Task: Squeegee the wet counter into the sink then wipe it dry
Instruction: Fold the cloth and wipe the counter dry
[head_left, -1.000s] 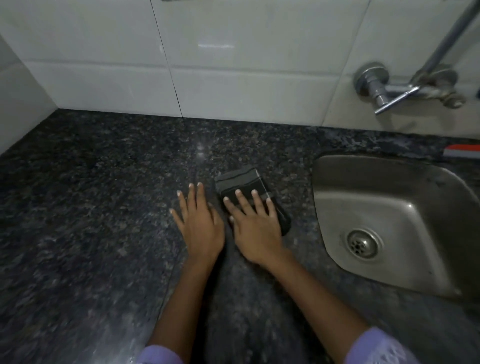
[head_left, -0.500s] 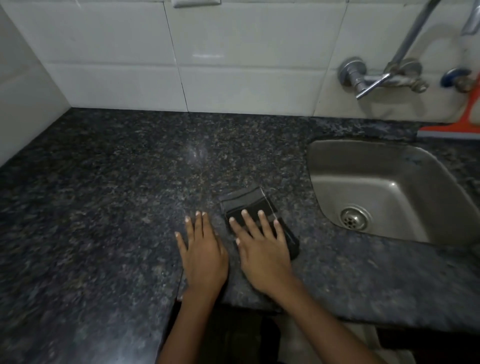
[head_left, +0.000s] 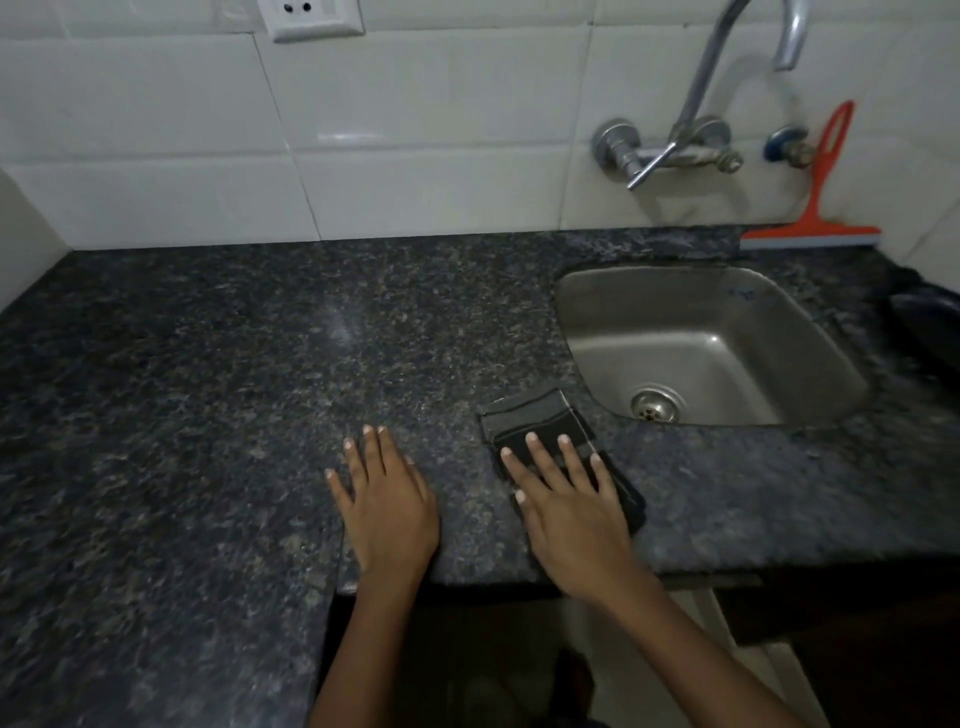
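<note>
A folded dark grey cloth (head_left: 540, 415) lies on the dark speckled granite counter (head_left: 208, 389), just left of the steel sink (head_left: 727, 306). My right hand (head_left: 566, 499) presses flat on the cloth's near half, fingers straight and spread. My left hand (head_left: 387, 499) rests flat on the bare counter to the left of the cloth, a gap between them. An orange squeegee (head_left: 821, 208) leans against the tiled wall behind the sink, handle up.
A chrome wall tap (head_left: 670, 150) with a curved spout hangs over the sink. A white socket (head_left: 317, 21) sits on the tiles at the top. A dark object (head_left: 930, 322) lies at the far right edge. The counter's front edge (head_left: 519, 584) runs just below my wrists.
Both hands and the cloth have come nearer the counter's front edge, and the cloth with my right hand has slid right, away from my left hand. The view has pulled back, showing the squeegee.
</note>
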